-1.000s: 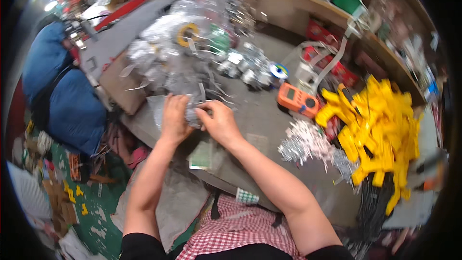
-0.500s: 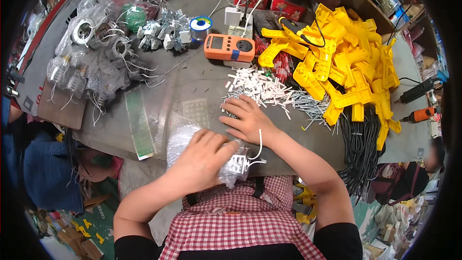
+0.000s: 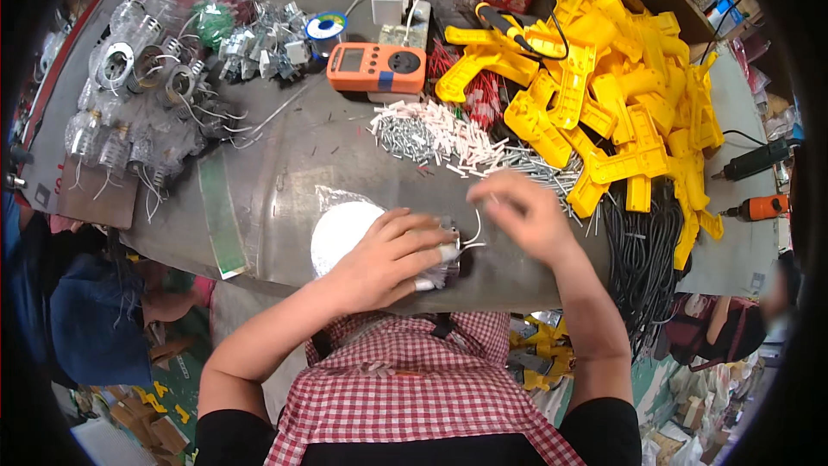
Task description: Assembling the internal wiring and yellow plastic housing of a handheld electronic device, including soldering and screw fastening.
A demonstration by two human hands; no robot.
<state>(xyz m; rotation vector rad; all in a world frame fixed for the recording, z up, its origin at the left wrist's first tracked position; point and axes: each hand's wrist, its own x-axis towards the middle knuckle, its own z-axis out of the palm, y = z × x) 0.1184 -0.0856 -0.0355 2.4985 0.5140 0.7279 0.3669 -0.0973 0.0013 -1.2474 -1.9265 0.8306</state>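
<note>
A grey workbench (image 3: 276, 181) spreads beneath the fingers. Beyond the right fingertips rises a heap of yellow plastic shells (image 3: 630, 103); nearer those fingertips lies a loose pile of white sleeves and metal pins (image 3: 440, 140), perhaps kept there for easy reach. The left hand (image 3: 392, 252) curls its fingers close together over a plastic-wrapped metal part (image 3: 450, 273), pressing it to the bench's near edge, seemingly so it cannot roll. The right hand (image 3: 528, 216) hovers, blurred, half open; I cannot tell whether its fingertips hold the thin white wire (image 3: 479, 229) rising beside them.
</note>
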